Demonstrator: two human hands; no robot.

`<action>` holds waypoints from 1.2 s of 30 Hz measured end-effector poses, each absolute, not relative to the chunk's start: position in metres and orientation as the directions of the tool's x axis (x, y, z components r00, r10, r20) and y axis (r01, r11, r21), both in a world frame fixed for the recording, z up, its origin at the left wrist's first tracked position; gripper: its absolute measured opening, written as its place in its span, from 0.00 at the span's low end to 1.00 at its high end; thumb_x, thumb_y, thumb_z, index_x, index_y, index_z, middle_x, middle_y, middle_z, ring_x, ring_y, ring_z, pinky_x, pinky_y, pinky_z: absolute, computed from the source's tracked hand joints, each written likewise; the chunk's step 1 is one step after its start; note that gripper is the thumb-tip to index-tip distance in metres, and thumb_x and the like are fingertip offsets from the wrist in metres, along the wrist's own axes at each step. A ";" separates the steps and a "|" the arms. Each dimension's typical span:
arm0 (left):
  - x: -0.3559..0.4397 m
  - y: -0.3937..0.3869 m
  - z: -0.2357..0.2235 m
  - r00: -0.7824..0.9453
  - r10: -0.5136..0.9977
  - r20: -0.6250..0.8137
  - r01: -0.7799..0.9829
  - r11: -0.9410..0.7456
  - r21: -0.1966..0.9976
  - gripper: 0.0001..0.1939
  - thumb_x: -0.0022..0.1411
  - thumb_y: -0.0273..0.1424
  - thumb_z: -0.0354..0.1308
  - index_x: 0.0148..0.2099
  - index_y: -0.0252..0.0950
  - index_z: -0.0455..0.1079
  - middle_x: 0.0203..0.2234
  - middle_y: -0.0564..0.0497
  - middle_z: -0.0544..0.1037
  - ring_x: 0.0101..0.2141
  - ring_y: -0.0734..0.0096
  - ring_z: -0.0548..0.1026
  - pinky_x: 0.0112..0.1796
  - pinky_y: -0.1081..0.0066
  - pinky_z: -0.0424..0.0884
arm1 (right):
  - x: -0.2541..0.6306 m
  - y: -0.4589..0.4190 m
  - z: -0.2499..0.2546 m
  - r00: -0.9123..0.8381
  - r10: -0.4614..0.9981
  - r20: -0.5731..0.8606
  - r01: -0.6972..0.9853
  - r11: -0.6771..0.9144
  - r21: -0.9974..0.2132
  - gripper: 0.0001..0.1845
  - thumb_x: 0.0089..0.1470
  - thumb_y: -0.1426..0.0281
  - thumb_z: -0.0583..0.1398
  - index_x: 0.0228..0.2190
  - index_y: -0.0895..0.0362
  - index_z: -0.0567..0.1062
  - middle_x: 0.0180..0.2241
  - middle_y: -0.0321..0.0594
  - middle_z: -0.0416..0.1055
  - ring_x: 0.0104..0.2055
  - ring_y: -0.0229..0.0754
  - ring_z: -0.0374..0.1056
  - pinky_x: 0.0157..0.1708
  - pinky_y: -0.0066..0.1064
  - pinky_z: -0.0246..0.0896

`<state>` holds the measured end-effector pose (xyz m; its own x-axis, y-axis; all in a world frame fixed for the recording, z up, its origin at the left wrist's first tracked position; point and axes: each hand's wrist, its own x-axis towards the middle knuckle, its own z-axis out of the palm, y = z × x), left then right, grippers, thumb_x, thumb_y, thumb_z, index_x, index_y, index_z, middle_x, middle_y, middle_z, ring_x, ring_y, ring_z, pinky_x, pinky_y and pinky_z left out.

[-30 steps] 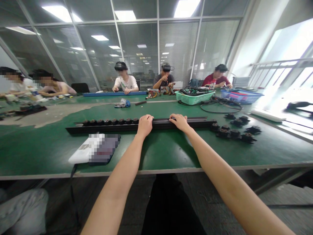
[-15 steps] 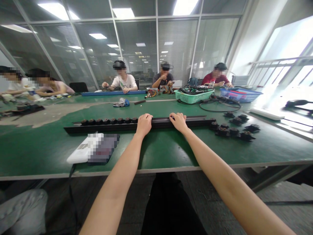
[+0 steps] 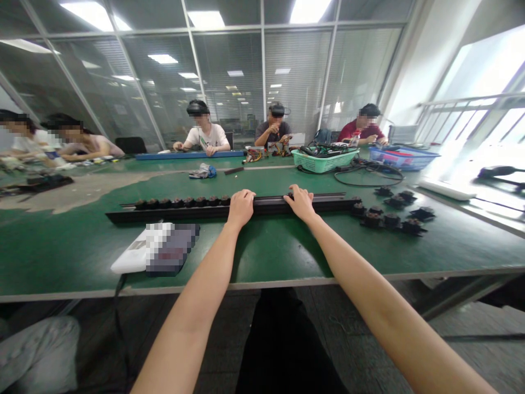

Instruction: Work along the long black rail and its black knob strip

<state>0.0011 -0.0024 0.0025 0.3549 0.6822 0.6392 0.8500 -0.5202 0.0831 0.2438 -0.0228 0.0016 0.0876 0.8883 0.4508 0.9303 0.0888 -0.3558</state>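
A long black rail [image 3: 279, 207] lies across the table in front of me. Along its left part sits a row of small black modules [image 3: 176, 203], set side by side. My left hand [image 3: 241, 206] is closed over the rail at the right end of that row. Farther right, my right hand [image 3: 301, 202] is curled at the rail, with a small dark piece under its fingertips that is partly hidden. Several loose black modules [image 3: 391, 220] lie near the rail's right end.
A white box-like device [image 3: 130, 257] and a blurred dark item [image 3: 176, 251] lie front left. Behind are a crumpled cloth [image 3: 202, 171], a green basket [image 3: 326, 162] of cables and a blue basket [image 3: 404, 158]. Co-workers sit across the green table [image 3: 283, 257].
My right hand's fingers have lifted and shifted slightly at the rail, showing more of the dark piece. The left hand stays in place.
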 end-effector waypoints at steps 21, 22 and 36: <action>0.002 -0.002 0.002 0.343 0.680 0.648 0.839 -0.532 0.115 0.19 0.74 0.27 0.45 0.52 0.38 0.78 0.50 0.41 0.80 0.52 0.54 0.77 0.58 0.52 0.69 | 0.248 -0.022 0.002 0.149 0.893 0.425 0.934 0.014 -0.357 0.20 0.66 0.55 0.56 0.47 0.58 0.75 0.51 0.56 0.76 0.55 0.60 0.65 0.55 0.48 0.51; 0.003 -0.002 0.002 0.341 0.687 0.642 0.842 -0.527 0.117 0.19 0.74 0.27 0.44 0.52 0.37 0.78 0.51 0.40 0.80 0.53 0.54 0.76 0.58 0.53 0.68 | 0.249 -0.022 0.002 0.148 0.892 0.427 0.933 0.017 -0.358 0.20 0.66 0.55 0.56 0.47 0.58 0.75 0.51 0.56 0.76 0.55 0.60 0.65 0.55 0.48 0.51; 0.004 -0.005 0.003 0.339 0.685 0.645 0.841 -0.528 0.118 0.19 0.74 0.27 0.44 0.51 0.37 0.78 0.50 0.40 0.80 0.53 0.54 0.77 0.58 0.52 0.69 | 0.252 -0.020 0.003 0.162 0.888 0.431 0.934 0.003 -0.356 0.16 0.67 0.58 0.56 0.42 0.57 0.76 0.48 0.54 0.77 0.54 0.58 0.65 0.54 0.47 0.51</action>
